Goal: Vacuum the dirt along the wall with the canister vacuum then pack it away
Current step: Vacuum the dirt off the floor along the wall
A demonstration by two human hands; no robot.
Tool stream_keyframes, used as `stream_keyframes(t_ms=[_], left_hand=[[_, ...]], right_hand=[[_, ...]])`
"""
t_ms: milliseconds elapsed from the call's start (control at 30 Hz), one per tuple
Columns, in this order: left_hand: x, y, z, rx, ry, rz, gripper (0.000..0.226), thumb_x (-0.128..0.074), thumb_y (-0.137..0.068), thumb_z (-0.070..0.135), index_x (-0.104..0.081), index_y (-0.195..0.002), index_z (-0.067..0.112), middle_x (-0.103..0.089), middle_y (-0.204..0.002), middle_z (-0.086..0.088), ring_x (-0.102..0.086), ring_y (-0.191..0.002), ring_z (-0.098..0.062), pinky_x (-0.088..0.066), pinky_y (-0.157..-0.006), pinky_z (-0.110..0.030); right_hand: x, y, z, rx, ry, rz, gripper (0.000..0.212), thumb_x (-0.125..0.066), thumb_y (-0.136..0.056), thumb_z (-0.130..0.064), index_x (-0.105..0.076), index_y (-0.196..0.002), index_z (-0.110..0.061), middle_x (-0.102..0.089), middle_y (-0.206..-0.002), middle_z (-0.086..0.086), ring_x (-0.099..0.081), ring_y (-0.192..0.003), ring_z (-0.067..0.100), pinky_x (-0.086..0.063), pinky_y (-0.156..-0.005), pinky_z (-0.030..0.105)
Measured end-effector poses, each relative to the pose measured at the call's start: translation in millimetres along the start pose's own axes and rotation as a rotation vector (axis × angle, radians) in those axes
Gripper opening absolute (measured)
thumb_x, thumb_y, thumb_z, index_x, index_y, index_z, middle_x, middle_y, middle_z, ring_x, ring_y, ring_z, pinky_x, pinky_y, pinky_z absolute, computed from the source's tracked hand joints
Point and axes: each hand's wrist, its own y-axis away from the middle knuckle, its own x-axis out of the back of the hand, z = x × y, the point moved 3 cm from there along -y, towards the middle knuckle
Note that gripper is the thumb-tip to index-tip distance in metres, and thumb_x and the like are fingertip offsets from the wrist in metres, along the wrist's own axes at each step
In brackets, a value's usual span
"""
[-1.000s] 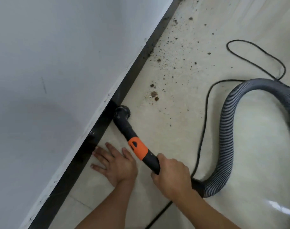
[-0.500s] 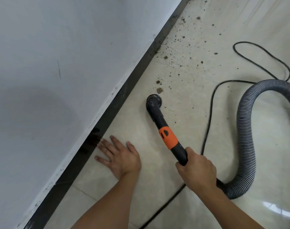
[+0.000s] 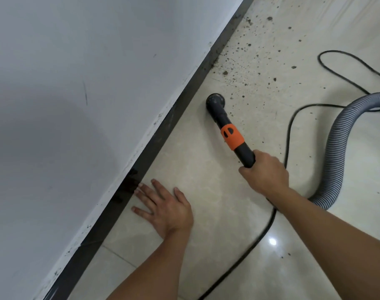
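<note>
Brown dirt (image 3: 247, 61) lies in crumbs and specks on the pale tile floor (image 3: 206, 191), thickest close to the dark baseboard (image 3: 180, 109) at the foot of the white wall (image 3: 76, 105), and spread out toward the far end. The right hand (image 3: 265, 174) is wrapped tight around the black vacuum handle (image 3: 245, 156), just behind its orange collar (image 3: 231, 137). The round nozzle (image 3: 216, 101) sits flat on the floor, near the baseboard but not touching it, right at the near edge of the dirt. The left hand (image 3: 163, 206) holds nothing; it is pressed flat on the floor with its fingers spread, the fingertips just beside the baseboard, to prop the person up. The grey ribbed hose (image 3: 336, 148) bends away to the right, and the thin black power cord (image 3: 288, 135) loops over the floor under the right arm. The canister itself is out of view. To do this step well, the person should probably push the nozzle forward slowly, keep it flat on the tile, and go in short rows from the baseboard outward so no specks get missed. The corner where floor meets baseboard likely needs a close pass, since dirt is packed there. The cord and hose lie near the arm, so it would be wise to keep them from dragging through the dirt.
</note>
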Motion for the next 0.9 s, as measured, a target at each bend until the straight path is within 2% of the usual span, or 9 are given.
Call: stream_keyframes(t_ms=[100,267,400,533,600,700,800,900], left_hand=[[-2,0,0,-0.004,0.009,-0.002,0.07,-0.021,-0.092,0.043,-0.029,-0.149,0.003,-0.018,-0.156,-0.027,-0.01,-0.146,-0.041,-0.003,-0.112,-0.066],[-3,0,-1,-0.005,0.007,-0.001,0.07,-0.021,-0.092,0.043,-0.029,-0.149,0.003,-0.018,-0.156,-0.027,-0.011,-0.146,-0.041,-0.004,-0.112,-0.066],[-2,0,-1,0.001,-0.009,-0.024,0.07,-0.02,-0.093,0.043,-0.025,-0.15,0.004,-0.014,-0.157,-0.026,-0.008,-0.146,-0.04,-0.002,-0.112,-0.066],[-1,0,0,0.008,0.004,-0.031,0.07,-0.022,-0.092,0.043,-0.025,-0.15,0.003,-0.015,-0.156,-0.026,-0.008,-0.146,-0.04,-0.003,-0.112,-0.066],[-1,0,-1,0.011,0.003,-0.038,0.07,-0.021,-0.093,0.043,-0.024,-0.151,0.004,-0.015,-0.157,-0.026,-0.007,-0.146,-0.04,-0.002,-0.112,-0.066],[0,0,-1,0.007,0.015,-0.046,0.07,-0.021,-0.093,0.043,-0.025,-0.15,0.003,-0.015,-0.156,-0.028,-0.008,-0.146,-0.041,-0.003,-0.112,-0.067],[3,1,0,0.004,0.015,-0.051,0.07,-0.021,-0.092,0.043,-0.025,-0.15,0.002,-0.014,-0.156,-0.028,-0.007,-0.145,-0.041,-0.002,-0.111,-0.067],[4,2,1,0.003,-0.005,-0.067,0.072,-0.019,-0.092,0.044,-0.021,-0.151,0.003,-0.01,-0.157,-0.028,-0.004,-0.146,-0.041,0.001,-0.111,-0.066]], right_hand=[[8,-25,-3,-0.05,-0.033,0.011,0.018,-0.067,-0.08,-0.03,-0.056,-0.094,-0.023,-0.058,-0.073,0.0,-0.055,-0.063,0.017,-0.039,-0.056,0.027],[16,-40,-9,-0.09,-0.077,0.025,0.021,-0.067,-0.078,-0.03,-0.058,-0.095,-0.021,-0.059,-0.074,0.001,-0.059,-0.066,0.022,-0.048,-0.062,0.03],[-1,11,-22,0.005,-0.033,-0.08,0.019,-0.065,-0.08,-0.033,-0.056,-0.094,-0.024,-0.059,-0.076,-0.001,-0.059,-0.071,0.025,-0.045,-0.062,0.03],[-21,78,-32,0.107,0.071,-0.192,0.02,-0.059,-0.084,-0.038,-0.042,-0.09,-0.029,-0.047,-0.072,-0.006,-0.046,-0.067,0.022,-0.034,-0.06,0.03],[-26,99,-30,0.121,0.079,-0.231,0.02,-0.057,-0.085,-0.038,-0.039,-0.089,-0.029,-0.044,-0.067,-0.007,-0.045,-0.065,0.019,-0.034,-0.059,0.03],[-22,111,-13,0.074,0.068,-0.216,0.017,-0.055,-0.086,-0.039,-0.04,-0.089,-0.03,-0.043,-0.064,-0.008,-0.047,-0.062,0.017,-0.036,-0.058,0.028],[-12,125,10,0.004,0.066,-0.182,0.018,-0.056,-0.085,-0.042,-0.044,-0.091,-0.029,-0.045,-0.064,-0.007,-0.043,-0.056,0.011,-0.029,-0.05,0.024],[-10,152,34,-0.066,0.087,-0.173,0.02,-0.055,-0.085,-0.045,-0.043,-0.091,-0.03,-0.048,-0.066,-0.007,-0.046,-0.061,0.013,-0.032,-0.055,0.027]])
